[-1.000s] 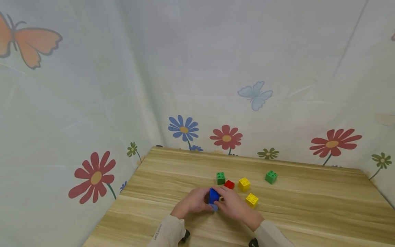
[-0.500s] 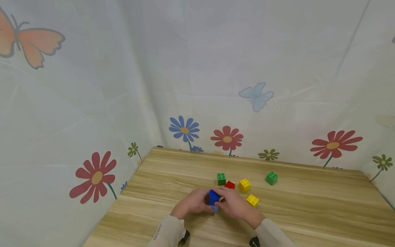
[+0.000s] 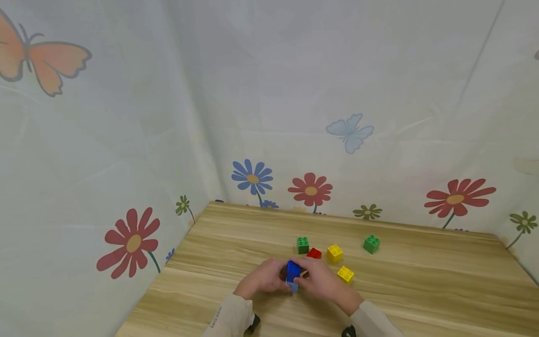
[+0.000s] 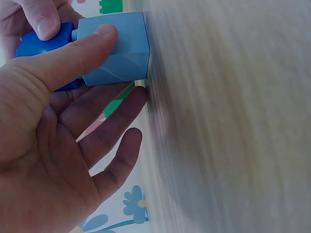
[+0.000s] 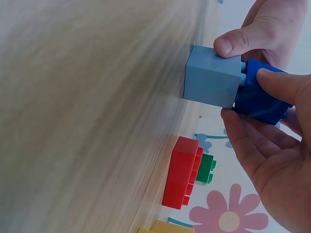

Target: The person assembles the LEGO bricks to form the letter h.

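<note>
A dark blue toy brick (image 3: 293, 271) sits over a light blue brick (image 3: 293, 286) at the near middle of the table. My left hand (image 3: 267, 275) grips the light blue brick, its thumb on one face, as the left wrist view shows. My right hand (image 3: 321, 281) pinches the dark blue brick (image 5: 262, 94) between thumb and fingers. In the right wrist view, studs of the light blue brick (image 5: 212, 77) show in a narrow gap between the two, and the dark blue one is slightly tilted. The light blue brick's base is at or very near the tabletop.
Just beyond the hands lie a red brick (image 3: 314, 253) and a green brick (image 3: 302, 245). Two yellow bricks, a farther one (image 3: 334, 253) and a nearer one (image 3: 345, 274), are to the right, with another green brick (image 3: 372, 244) beyond. A flowered curtain (image 3: 269, 117) surrounds the wooden table (image 3: 421, 281).
The head view has shifted slightly, and a little more of the light blue brick shows beneath the dark blue one. Both hands keep their hold in nearly the same place.
</note>
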Demonstrator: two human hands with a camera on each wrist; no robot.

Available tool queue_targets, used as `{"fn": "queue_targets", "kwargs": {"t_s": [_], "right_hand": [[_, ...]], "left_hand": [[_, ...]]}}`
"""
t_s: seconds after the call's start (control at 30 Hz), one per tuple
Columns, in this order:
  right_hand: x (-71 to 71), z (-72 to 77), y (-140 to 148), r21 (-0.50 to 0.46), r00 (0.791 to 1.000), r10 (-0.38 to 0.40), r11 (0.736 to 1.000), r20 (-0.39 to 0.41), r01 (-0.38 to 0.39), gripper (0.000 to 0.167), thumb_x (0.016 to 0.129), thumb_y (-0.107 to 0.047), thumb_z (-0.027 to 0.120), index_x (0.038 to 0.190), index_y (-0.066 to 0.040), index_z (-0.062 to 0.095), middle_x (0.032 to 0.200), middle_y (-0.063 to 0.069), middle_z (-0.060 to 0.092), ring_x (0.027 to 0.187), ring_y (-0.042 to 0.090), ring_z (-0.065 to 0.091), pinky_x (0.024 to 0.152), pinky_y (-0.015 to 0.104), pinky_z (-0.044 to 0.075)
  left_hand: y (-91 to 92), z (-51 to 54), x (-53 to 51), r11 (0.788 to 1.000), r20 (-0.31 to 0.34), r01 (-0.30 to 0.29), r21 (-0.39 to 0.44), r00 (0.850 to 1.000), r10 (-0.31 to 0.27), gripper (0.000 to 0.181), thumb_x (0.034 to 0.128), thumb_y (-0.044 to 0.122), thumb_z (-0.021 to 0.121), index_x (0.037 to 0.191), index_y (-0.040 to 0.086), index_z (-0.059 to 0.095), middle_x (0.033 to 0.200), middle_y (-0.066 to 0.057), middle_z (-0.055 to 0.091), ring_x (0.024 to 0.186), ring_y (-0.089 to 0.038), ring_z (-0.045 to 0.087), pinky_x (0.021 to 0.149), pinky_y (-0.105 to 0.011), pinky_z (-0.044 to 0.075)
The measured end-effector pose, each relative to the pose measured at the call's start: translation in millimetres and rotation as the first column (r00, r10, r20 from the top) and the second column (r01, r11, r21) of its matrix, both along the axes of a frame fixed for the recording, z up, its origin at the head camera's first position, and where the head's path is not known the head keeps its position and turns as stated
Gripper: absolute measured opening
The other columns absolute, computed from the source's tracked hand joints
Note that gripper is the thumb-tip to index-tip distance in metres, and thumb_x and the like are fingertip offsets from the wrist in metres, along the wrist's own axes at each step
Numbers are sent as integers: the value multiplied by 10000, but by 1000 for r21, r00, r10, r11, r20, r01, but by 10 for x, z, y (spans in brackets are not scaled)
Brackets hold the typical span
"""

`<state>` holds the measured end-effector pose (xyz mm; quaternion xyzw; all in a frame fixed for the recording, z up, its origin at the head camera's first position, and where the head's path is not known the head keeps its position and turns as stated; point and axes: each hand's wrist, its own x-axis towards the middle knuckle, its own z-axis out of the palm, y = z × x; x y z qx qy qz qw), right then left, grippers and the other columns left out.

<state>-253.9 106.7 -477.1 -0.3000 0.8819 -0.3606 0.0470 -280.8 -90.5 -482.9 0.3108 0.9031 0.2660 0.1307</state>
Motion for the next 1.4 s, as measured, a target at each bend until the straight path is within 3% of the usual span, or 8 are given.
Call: {"fn": "queue_targets", "kwargs": {"t_s": [0.23, 0.43, 0.87, 1.07, 1.4], "right_hand": [[21, 0, 1, -19, 1000, -9, 1000, 4, 9, 435, 885, -135, 675, 1299, -161, 544, 1229, -13, 580, 996, 119, 573, 825, 309, 511], [45, 16, -23, 22, 998, 17, 1000, -56, -16, 467, 872, -133, 692, 1305, -229, 547, 1227, -62, 583, 1044, 111, 570, 837, 307, 507], [57, 2, -54, 44, 997, -19, 999, -74, 22, 466, 872, -139, 691, 1316, -158, 549, 1240, 10, 578, 1020, 136, 580, 821, 283, 511], [50, -14, -60, 24, 995, -20, 999, -100, 22, 434, 881, -124, 678, 1297, -110, 555, 1236, 29, 583, 1028, 135, 587, 829, 271, 505], [23, 28, -75, 52, 997, -36, 998, -63, 39, 420, 883, -146, 679, 1281, -80, 564, 1232, 56, 592, 1015, 156, 596, 828, 300, 511]], "left_hand": [[1, -4, -12, 1000, 2, 0, 16, 1000, 0, 565, 730, 207, 829, 1245, 172, 598, 1116, 69, 648, 1036, -71, 573, 906, -280, 445], [8, -31, -18, 1000, -15, -3, 15, 1000, 3, 583, 721, 238, 838, 1253, 239, 599, 1145, 88, 623, 1048, -65, 552, 898, -286, 449], [2, -13, 19, 999, 30, -33, 22, 999, 32, 564, 745, 256, 819, 1254, 194, 585, 1129, 67, 634, 1039, -73, 564, 906, -293, 449], [1, -10, 20, 999, 6, -36, 24, 999, 36, 536, 754, 245, 812, 1242, 182, 601, 1133, 62, 642, 1054, -81, 566, 920, -296, 441], [11, -18, 13, 999, -2, -52, 12, 999, 52, 512, 754, 263, 808, 1217, 154, 620, 1102, 66, 659, 1031, -75, 576, 922, -294, 439]]}}
